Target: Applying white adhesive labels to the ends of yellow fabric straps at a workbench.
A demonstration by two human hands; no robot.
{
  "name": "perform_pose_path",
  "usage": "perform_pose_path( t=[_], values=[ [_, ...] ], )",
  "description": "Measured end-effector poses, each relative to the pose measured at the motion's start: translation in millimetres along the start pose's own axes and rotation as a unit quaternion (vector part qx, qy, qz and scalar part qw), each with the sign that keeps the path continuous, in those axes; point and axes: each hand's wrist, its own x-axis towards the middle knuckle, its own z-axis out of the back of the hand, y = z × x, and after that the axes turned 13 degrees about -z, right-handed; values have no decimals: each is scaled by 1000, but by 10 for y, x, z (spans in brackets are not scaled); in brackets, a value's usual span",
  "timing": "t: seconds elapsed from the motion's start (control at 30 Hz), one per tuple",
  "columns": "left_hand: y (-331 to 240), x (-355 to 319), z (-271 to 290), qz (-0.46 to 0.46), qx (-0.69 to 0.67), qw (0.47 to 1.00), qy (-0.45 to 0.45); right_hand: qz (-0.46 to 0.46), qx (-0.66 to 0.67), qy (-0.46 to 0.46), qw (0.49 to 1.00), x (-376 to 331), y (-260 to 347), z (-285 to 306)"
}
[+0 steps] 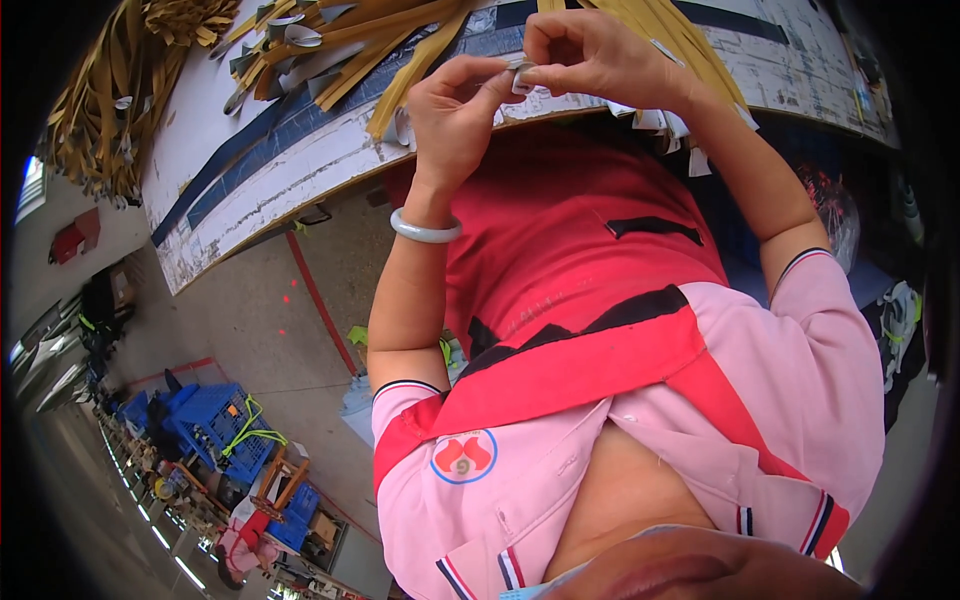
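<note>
Small grey clip (pixel 520 72), just one, is pinched between both your hands at the workbench (pixel 300 150) edge: left hand (pixel 455 115) and right hand (pixel 585 50) each nip it with thumb and fingertips. Mostly hidden, can't make out its shape. Yellow strips (pixel 410 50) behind are too tangled to count.

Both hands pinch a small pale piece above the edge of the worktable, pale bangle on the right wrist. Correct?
Not quite. In the head view the pale bangle is on the left wrist, not the right. The rest holds: left hand and right hand pinch the small pale piece above the worktable edge.
</note>
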Motion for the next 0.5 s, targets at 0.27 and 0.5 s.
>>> perform_pose_path(
  t=[0.27, 0.5],
  values=[
    [100, -90, -133, -131, 121, 982, -61, 175, -103, -270, 941, 151, -184, -330],
    [-149, -3, 188, -107, 218, 966, 90, 43, 211, -55, 975, 41, -178, -325]
  ],
)
